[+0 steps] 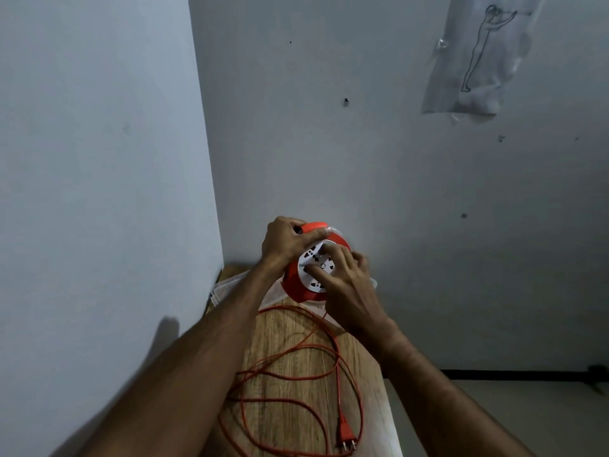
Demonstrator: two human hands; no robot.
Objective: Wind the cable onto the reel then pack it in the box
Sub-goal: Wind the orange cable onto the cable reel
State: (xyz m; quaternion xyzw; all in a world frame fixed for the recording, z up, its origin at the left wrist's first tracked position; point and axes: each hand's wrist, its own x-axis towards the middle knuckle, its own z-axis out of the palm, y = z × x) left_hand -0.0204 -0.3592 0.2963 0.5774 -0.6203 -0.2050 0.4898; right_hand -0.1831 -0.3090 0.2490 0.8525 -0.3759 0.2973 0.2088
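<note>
Gripping the round orange plastic reel (296, 285) by its handle with my left hand (283, 240), my right hand's fingers (316, 273) press its white socket face. Most of the thin orange cable (336, 354) lies loose on the wooden tabletop (290, 328); winding looks barely begun, with the clear plastic box (227, 286) waiting behind.

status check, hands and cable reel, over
Left hand grips reel at its handle; right hand fingers on white socket face. Cable mostly loose on table, plug free. Box behind reel, nothing blocking.
</note>
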